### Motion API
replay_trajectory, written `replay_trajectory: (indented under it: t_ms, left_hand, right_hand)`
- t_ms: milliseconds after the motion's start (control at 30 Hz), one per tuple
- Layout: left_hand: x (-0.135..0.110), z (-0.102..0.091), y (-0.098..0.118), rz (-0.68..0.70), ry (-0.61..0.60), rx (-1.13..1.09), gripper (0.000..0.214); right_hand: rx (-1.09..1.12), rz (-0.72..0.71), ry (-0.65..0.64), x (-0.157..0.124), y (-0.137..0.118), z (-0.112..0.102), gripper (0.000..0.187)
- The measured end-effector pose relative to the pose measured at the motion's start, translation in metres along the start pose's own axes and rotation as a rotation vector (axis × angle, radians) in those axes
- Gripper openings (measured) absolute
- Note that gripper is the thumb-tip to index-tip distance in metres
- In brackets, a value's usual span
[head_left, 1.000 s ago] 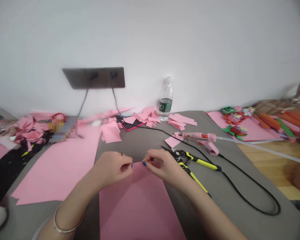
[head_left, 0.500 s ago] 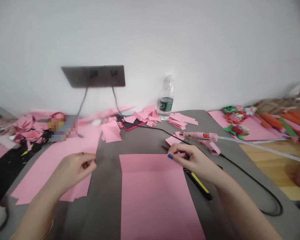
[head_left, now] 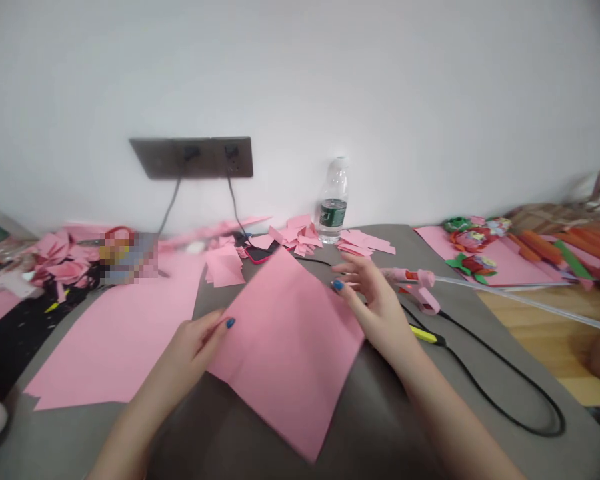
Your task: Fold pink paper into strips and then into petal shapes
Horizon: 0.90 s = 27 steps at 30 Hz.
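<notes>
You've swung the pink paper sheet (head_left: 290, 333) from square-on to cornerwise, nearer you than the plastic water bottle (head_left: 333, 208). Your left hand (head_left: 197, 340) now pinches its upper-left edge, so that hand steadies it. Your right hand (head_left: 373, 300) is spread at the opposite edge; I can't tell whether it touches. The sheet looks thin, matte and straight-edged; the bottle, clear and rounded.

Left thumbnail (head_left: 231, 323) is painted a bold blue, and the right thumbnail (head_left: 337, 285) totally matches. Both forearms (head_left: 147, 413) are just bare.
</notes>
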<state>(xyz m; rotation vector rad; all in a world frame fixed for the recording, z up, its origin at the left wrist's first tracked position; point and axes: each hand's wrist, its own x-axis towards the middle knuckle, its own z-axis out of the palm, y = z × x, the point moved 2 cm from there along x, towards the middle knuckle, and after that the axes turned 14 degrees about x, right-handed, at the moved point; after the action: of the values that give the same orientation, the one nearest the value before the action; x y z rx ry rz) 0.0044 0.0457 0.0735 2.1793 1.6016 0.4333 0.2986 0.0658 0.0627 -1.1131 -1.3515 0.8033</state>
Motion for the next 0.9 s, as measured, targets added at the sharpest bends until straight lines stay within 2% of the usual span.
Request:
replay_trajectory:
  t_ms: [67, 133, 233, 267, 333, 433, 533, 600, 633, 700, 767, 833, 900]
  left_hand:
    - [-0.009, -0.001, -0.005, -0.076, 0.094, -0.159, 0.032]
    - [-0.018, 0.005, -0.008, -0.141, 0.133, -0.281, 0.030]
    - [-0.032, 0.027, -0.013, -0.285, 0.146, -0.437, 0.035]
    - [-0.037, 0.036, -0.014, -0.372, 0.195, -0.499, 0.037]
    - [-0.048, 0.053, -0.016, -0.568, 0.343, -0.622, 0.045]
    - [-0.063, 0.070, -0.011, -0.630, 0.276, -0.776, 0.061]
    - [-0.074, 0.066, -0.004, -0.534, 0.011, -0.726, 0.058]
    - [-0.078, 0.055, -0.002, -0.448, -0.229, -0.583, 0.053]
    - [-0.077, 0.048, -0.002, -0.422, -0.271, -0.468, 0.052]
    - [-0.073, 0.033, -0.005, -0.328, -0.183, -0.188, 0.046]
    - [-0.064, 0.026, -0.004, -0.131, -0.024, 0.035, 0.034]
    - [-0.057, 0.030, 0.001, 0.126, 0.067, 0.194, 0.026]
    - [-0.052, 0.043, 0.007, 0.336, 0.055, 0.336, 0.037]
  right_hand:
    - [0.113, 0.117, 0.059, -0.008, 0.013, -0.009, 0.048]
    - [0.177, 0.223, 0.060, -0.017, 0.023, -0.012, 0.056]
    - [0.232, 0.338, 0.131, -0.028, 0.028, -0.009, 0.075]
    - [0.258, 0.380, 0.139, -0.031, 0.028, -0.007, 0.078]
    - [0.317, 0.478, 0.043, -0.036, 0.026, -0.001, 0.075]
    - [0.357, 0.595, -0.218, -0.040, 0.023, 0.006, 0.056]
    - [0.217, 0.562, -0.283, -0.035, 0.021, 0.003, 0.041]
    - [0.005, 0.464, -0.294, -0.027, 0.018, -0.003, 0.029]
    - [-0.111, 0.402, -0.305, -0.022, 0.015, -0.006, 0.023]
    - [-0.314, 0.276, -0.325, -0.010, 0.006, -0.008, 0.019]
    - [-0.483, 0.191, -0.344, -0.001, -0.004, -0.005, 0.025]
    - [-0.597, 0.125, -0.356, 0.004, -0.014, 0.003, 0.033]
    - [-0.644, 0.020, -0.393, 0.003, -0.023, 0.016, 0.037]
